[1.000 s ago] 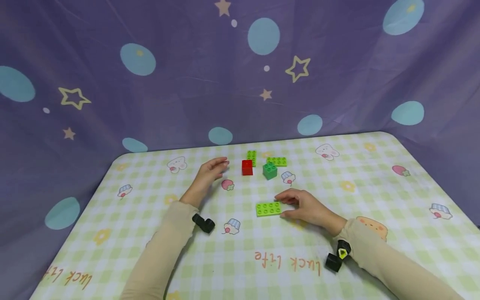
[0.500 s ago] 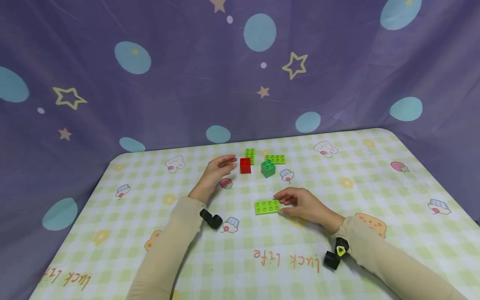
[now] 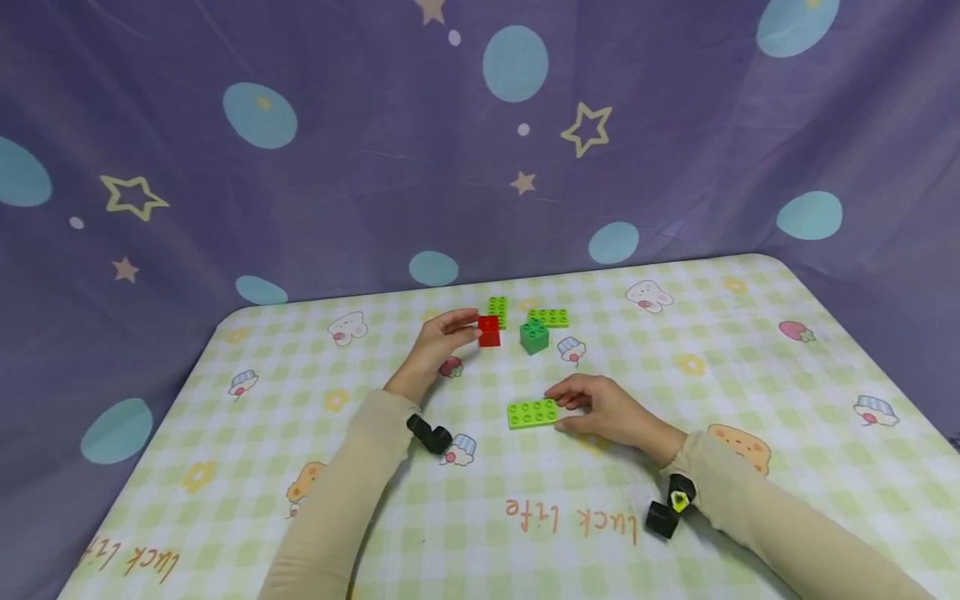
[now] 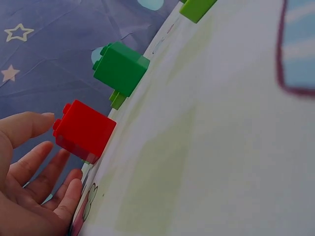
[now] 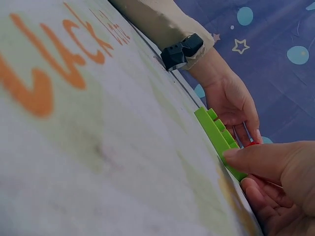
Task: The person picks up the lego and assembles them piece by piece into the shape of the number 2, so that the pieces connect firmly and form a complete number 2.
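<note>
My left hand (image 3: 441, 340) reaches to a red building block (image 3: 489, 332) standing on the table, thumb and fingers spread at its left side. In the left wrist view the thumb tip meets the studded side of the red block (image 4: 86, 130), while the other fingers are parted and loosely bent. My right hand (image 3: 606, 410) pinches the right end of a flat lime-green building brick (image 3: 532, 413) lying studs up. In the right wrist view its thumb presses the near side of the lime brick (image 5: 216, 135), with the fingers partly hidden behind.
A darker green block (image 3: 534, 337) stands right of the red one. Behind them lie two more flat lime bricks, one lengthwise (image 3: 498, 310) and one crosswise (image 3: 553, 317). A checked, printed cloth (image 3: 465, 533) covers the table, with a purple curtain (image 3: 360, 200) beyond its far edge.
My left hand has moved right until its fingertips are at the red block. The right hand stays at the lime brick. The head view has shifted slightly.
</note>
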`<move>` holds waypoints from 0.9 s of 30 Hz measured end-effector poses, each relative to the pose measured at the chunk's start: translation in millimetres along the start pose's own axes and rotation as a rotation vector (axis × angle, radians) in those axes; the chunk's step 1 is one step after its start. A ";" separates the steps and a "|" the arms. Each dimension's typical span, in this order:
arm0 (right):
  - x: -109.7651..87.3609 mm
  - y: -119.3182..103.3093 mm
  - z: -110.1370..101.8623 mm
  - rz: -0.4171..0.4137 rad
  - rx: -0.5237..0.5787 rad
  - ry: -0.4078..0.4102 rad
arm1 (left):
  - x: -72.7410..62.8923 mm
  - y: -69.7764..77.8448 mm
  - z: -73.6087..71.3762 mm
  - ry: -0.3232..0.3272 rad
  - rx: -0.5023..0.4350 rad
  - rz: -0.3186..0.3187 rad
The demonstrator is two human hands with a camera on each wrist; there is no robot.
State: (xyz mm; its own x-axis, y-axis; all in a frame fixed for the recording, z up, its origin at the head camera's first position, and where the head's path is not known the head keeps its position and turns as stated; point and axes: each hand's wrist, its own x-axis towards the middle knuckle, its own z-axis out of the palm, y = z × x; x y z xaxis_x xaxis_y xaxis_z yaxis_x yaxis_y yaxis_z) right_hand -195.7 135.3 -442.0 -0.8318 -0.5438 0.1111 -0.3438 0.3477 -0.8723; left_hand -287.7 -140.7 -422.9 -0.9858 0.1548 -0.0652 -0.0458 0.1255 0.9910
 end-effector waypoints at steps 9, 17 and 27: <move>1.9 -2.2 0.4 0.014 -0.023 0.006 | 2.9 3.8 2.0 0.002 0.014 -0.017; -0.5 -4.3 -0.1 0.018 -0.048 0.000 | 2.9 -1.9 4.8 0.025 0.036 -0.037; -0.7 -1.5 2.0 0.025 -0.039 0.001 | 4.8 -5.6 8.1 0.038 0.123 -0.023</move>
State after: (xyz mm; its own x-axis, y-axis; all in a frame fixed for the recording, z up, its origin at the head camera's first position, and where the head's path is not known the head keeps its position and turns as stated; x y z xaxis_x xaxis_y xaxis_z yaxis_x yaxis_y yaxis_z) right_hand -193.7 133.7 -441.7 -0.8409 -0.5336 0.0906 -0.3400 0.3906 -0.8555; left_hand -290.8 -132.8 -429.7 -0.9903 0.1136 -0.0806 -0.0503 0.2482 0.9674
